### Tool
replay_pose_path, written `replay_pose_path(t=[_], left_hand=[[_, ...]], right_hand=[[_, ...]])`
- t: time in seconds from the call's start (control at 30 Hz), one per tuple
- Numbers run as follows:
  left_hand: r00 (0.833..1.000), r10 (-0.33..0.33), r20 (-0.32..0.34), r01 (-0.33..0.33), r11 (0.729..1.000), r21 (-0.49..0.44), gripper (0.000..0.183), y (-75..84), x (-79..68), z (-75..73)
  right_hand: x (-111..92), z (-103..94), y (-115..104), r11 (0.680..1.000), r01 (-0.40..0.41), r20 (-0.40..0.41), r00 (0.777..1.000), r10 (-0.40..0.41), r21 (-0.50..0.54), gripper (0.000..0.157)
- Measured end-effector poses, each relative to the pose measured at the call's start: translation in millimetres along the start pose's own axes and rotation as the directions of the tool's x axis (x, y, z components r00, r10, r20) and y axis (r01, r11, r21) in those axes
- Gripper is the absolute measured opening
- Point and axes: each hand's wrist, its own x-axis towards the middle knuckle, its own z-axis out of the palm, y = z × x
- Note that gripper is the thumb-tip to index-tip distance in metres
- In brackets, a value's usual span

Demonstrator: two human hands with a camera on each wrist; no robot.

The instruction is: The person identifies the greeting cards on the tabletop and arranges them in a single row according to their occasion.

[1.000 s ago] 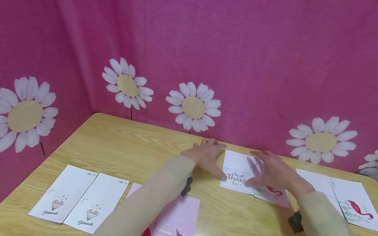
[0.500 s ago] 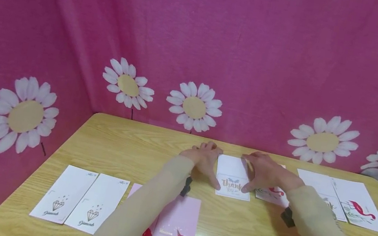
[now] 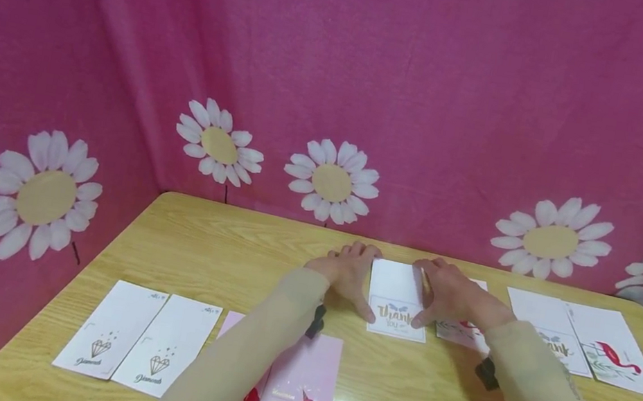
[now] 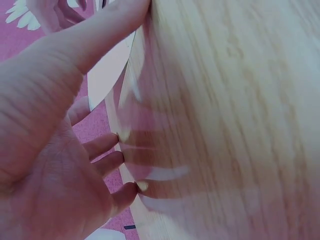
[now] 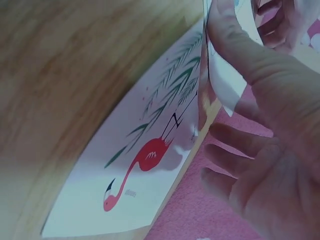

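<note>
A white "Thank You" card (image 3: 397,282) lies near the table's back edge, between both hands. My left hand (image 3: 350,275) grips its left side, thumb at the near corner and index finger at the far one. On the right side my right hand (image 3: 452,295) grips it the same way. The left wrist view shows the card (image 4: 107,72) between thumb and index finger, the other fingertips at the table edge. A flamingo card (image 5: 150,155) lies just right of it, partly hidden by my right hand in the head view.
At the back right, another "Thank You" card (image 3: 537,312) adjoins a second flamingo card (image 3: 616,335). Two diamond cards (image 3: 117,312) (image 3: 175,325) lie front left. Two pink unicorn cards (image 3: 309,360) are beside them, one mostly under my left forearm. A pink flowered curtain (image 3: 437,107) surrounds the table (image 3: 239,243).
Both hands have shifted the "Thank You" card slightly left and nearer, apart from the flamingo card it overlapped. In the last half second it has barely moved.
</note>
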Motion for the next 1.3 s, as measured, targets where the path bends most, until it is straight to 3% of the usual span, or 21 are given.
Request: replay_pose_path(t=[0.2, 0.33, 0.47, 0.57, 0.67, 0.83, 1.1, 1.3], left_hand=[[0.999, 0.025, -0.029, -0.027, 0.997, -0.077, 0.111, 0.9, -0.4, 1.1], [0.995, 0.038, -0.097, -0.057, 0.98, -0.192, 0.085, -0.9, 0.0, 1.8], [0.982, 0.065, -0.178, -0.126, 0.926, -0.356, 0.057, -3.7, 0.8, 2.2], [0.976, 0.066, -0.207, -0.157, 0.874, -0.461, 0.049, -3.2, 0.9, 3.7], [0.972, 0.031, -0.231, -0.151, 0.838, -0.525, 0.046, -0.3, 1.3, 7.6], [0.955, -0.041, -0.292, -0.143, 0.8, -0.582, 0.04, 6.0, 2.2, 14.6], [0.933, -0.056, -0.354, -0.177, 0.786, -0.592, 0.038, 10.3, 0.1, 15.3], [0.934, -0.063, -0.353, -0.205, 0.713, -0.67, 0.041, 8.6, -5.1, 11.8]], right_hand=[[-9.0, 1.9, -7.2, 1.0, -0.016, -0.063, 0.998, 0.015, -0.016, 0.104], [-16.1, 5.3, -8.4, 1.0, -0.002, -0.103, 0.995, 0.001, -0.01, 0.099], [-21.5, 7.8, -8.6, 1.0, 0.02, -0.148, 0.989, -0.022, -0.015, 0.094], [-24.6, 9.2, -8.3, 1.0, 0.024, -0.175, 0.984, -0.027, -0.018, 0.091], [-26.9, 10.2, -7.9, 1.0, 0.014, -0.182, 0.983, -0.017, -0.017, 0.092], [-29.1, 11.7, -9.7, 1.0, 0.018, -0.187, 0.982, -0.023, -0.025, 0.093], [-31.2, 13.0, -11.8, 0.997, 0.042, -0.219, 0.975, -0.028, 0.058, 0.096], [-35.5, 12.4, -11.4, 0.974, 0.11, -0.333, 0.942, -0.038, 0.2, 0.075]])
